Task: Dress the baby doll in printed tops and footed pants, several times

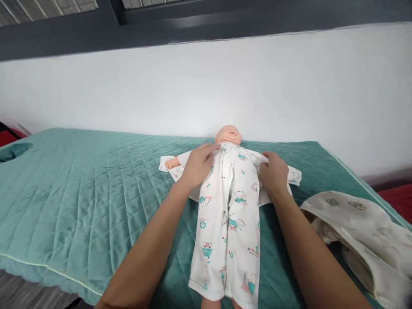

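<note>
A baby doll [228, 134] lies on its back, head toward the wall, feet toward me. Printed white pants [225, 223] cover it from chest to lower legs. Under it a matching printed top [265, 197] is spread, with its sleeves out to both sides. My left hand [201, 165] rests over the doll's chest, its fingers stretched out and the thumb apart. At the other side, my right hand [274, 171] pinches the edge of the printed top near the doll's shoulder. The doll's hand [172, 163] shows at the left; its other hand is hidden.
A green quilted cover [96, 206] spreads under the doll. To the right lies a bunched white printed cloth item [357, 223], partly out of frame. A white wall [161, 90] stands behind, below a dark metal beam [193, 23]. Red material [399, 199] shows at the right edge.
</note>
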`<state>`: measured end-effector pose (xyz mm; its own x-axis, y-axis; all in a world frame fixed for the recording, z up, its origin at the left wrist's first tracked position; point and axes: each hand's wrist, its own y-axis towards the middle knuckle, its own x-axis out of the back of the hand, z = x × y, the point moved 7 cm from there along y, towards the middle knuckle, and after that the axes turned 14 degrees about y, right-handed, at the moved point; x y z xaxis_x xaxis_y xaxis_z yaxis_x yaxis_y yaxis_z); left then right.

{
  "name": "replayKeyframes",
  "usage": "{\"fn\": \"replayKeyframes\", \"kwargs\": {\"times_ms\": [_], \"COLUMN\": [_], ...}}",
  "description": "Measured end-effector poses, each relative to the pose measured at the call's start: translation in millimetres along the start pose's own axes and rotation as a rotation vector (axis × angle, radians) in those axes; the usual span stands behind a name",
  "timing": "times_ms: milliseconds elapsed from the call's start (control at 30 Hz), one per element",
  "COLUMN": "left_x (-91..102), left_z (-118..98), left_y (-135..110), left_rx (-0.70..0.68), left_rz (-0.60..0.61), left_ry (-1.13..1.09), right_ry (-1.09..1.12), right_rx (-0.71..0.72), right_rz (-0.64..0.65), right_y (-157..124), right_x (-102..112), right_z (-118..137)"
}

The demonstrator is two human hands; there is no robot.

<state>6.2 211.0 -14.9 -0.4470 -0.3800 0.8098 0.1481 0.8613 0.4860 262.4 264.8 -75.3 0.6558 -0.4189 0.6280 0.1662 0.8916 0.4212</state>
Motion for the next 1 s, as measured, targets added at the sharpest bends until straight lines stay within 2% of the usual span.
{"fn": "replayKeyframes", "kwargs": {"times_ms": [100,167,267,367,467,533,833,1000], "left_x": [-16.1,-36.5,-75.1,-104.1,-125.3,-132.7,-119.9,-135.6], "left_z": [-52.4,-77.4,-100.0,-112.9,-119.4,-119.2,-113.0,-125.9], "left_y": [31.2,52.0,71.4,82.6,87.6,89.5,98.0,90.8], "left_rx": [-0.184,-0.237,-0.297,-0.308,-0.311,-0.31,-0.355,-0.381], "left_rz": [0.227,0.396,0.7,0.844,0.894,0.898,0.877,0.893], "left_ry": [-0.017,0.128,0.412,0.518,0.557,0.611,0.693,0.695], "right_ry": [0.016,0.01,-0.014,-0.024,-0.051,-0.078,-0.085,-0.102], "right_rx": [-0.001,-0.013,-0.061,-0.083,-0.082,-0.074,-0.246,-0.236], "right_rz": [0.0,-0.007,-0.018,-0.006,0.017,0.046,0.044,0.109], "right_y": [-1.2,-1.5,-1.1,-0.6,0.1,1.4,5.8,3.7], "right_x": [-2.3,-3.3,-3.7,-4.0,-2.4,-0.6,14.8,11.4], "right_z": [1.4,-0.4,-7.2,-10.4,-9.2,-8.3,-24.0,-18.7]}}
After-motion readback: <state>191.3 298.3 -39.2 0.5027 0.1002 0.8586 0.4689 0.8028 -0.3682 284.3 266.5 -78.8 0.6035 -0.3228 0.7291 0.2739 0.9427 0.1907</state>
